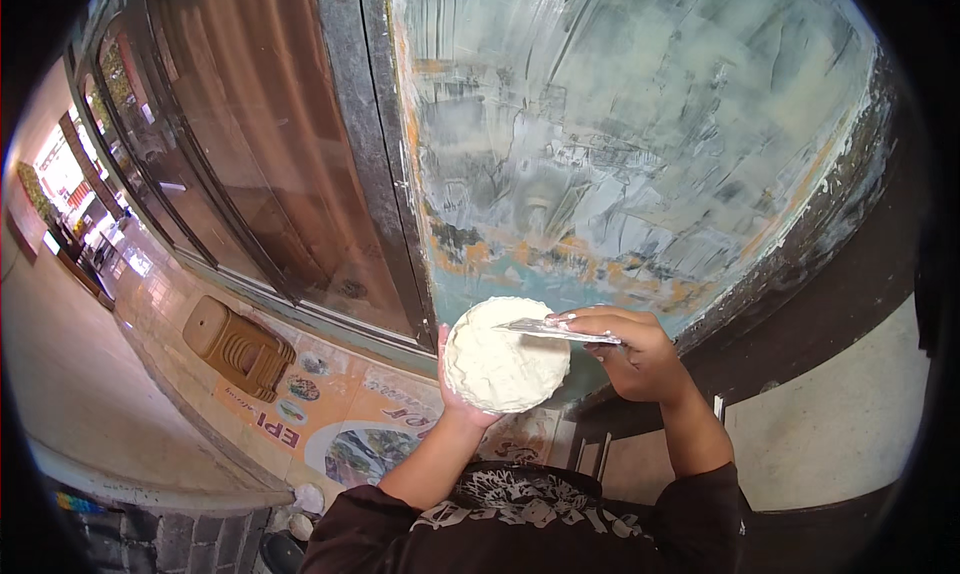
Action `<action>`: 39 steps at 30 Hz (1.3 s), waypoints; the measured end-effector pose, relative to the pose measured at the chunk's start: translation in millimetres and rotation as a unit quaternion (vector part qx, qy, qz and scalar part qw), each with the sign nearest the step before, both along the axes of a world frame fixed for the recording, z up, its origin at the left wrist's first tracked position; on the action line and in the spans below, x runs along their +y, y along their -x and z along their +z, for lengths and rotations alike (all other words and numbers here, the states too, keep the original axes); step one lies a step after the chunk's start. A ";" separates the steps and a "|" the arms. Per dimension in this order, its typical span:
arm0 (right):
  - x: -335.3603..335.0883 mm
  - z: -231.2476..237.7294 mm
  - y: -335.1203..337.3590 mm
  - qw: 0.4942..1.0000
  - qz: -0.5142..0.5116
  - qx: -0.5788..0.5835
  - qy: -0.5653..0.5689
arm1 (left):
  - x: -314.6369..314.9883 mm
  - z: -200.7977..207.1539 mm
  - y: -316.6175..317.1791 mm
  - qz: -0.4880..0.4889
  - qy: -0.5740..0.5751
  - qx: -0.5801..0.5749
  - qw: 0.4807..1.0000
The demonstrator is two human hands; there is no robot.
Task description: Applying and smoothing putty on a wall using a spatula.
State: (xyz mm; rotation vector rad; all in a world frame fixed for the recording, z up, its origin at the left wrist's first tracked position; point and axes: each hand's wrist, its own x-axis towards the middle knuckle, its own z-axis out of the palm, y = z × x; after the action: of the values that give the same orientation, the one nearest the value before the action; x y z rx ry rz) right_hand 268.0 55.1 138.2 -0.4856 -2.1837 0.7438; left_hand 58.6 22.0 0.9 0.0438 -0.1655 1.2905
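White paste (507, 364), a round mass, sits mid-view, at 6 o'clock from the smeared wall (640, 154). Left hand (466, 411) cradles it from 9 to 6 o'clock; any container underneath is hidden. Right hand (638, 351), at 3 o'clock, grasps a scraper (545, 328), blade over the paste, contact unclear. Paste probably soft, sticky, fairly heavy: support from below, palm spread. Scraper likely light, thin, maybe slippery: hold its 3 o'clock end.

Soft daylight, glare far L on tiled flr (150, 286), fisheye-bent edges, blk corners
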 end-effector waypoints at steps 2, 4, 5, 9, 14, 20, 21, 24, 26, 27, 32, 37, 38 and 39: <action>-3.1 5.4 3.1 0.999 -0.012 -0.017 -0.026 | 1.0 -3.0 -0.8 -0.001 -0.009 -0.004 1.000; -3.0 6.4 4.1 1.000 -0.012 -0.017 -0.023 | 1.4 -3.2 -3.7 -0.004 0.000 0.024 1.000; -2.3 6.1 4.5 1.000 -0.013 -0.017 -0.019 | 1.9 -1.5 -5.6 -0.003 -0.001 0.024 1.000; 1.7 2.4 6.0 1.000 -0.021 -0.014 -0.018 | 0.4 8.1 -7.7 -0.024 0.019 0.072 0.997; -0.5 7.5 10.6 0.999 -0.035 -0.032 -0.024 | 1.3 -1.0 -2.4 0.036 -0.003 0.025 0.999; -2.6 11.0 20.1 0.998 -0.042 -0.035 -0.035 | 5.9 11.4 -1.7 0.002 -0.029 -0.010 1.000; -2.6 11.6 22.2 0.998 -0.043 -0.034 -0.034 | 5.4 13.9 -1.7 0.002 -0.028 -0.010 1.000; -2.5 12.9 28.1 0.997 -0.056 -0.045 -0.031 | 5.6 16.8 -1.4 0.006 -0.007 -0.020 1.000; -1.9 11.9 31.5 0.997 -0.062 -0.043 -0.031 | 8.3 11.0 0.2 0.022 -0.012 -0.017 1.000; -0.8 10.4 31.9 0.997 -0.063 -0.043 -0.031 | 10.1 9.5 0.6 0.038 -0.016 -0.014 0.999; -1.5 5.0 40.3 0.993 -0.070 -0.075 -0.055 | 20.7 5.7 10.0 0.047 -0.001 0.038 0.998; -10.4 -0.9 56.1 0.960 -0.105 -0.190 -0.175 | 22.5 6.9 11.8 0.072 -0.003 0.059 0.996; -12.5 -0.9 59.6 0.952 -0.099 -0.225 -0.180 | 23.6 2.5 12.5 0.080 -0.021 0.032 0.996; -13.9 -1.2 61.3 0.943 -0.096 -0.260 -0.184 | 25.2 0.4 12.6 0.088 -0.040 0.005 0.995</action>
State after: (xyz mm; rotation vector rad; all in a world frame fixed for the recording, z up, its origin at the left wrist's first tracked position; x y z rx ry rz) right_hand 206.8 41.2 137.0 -0.7460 -2.6328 0.0886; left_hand 46.0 47.2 1.3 0.1354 -0.2094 1.4579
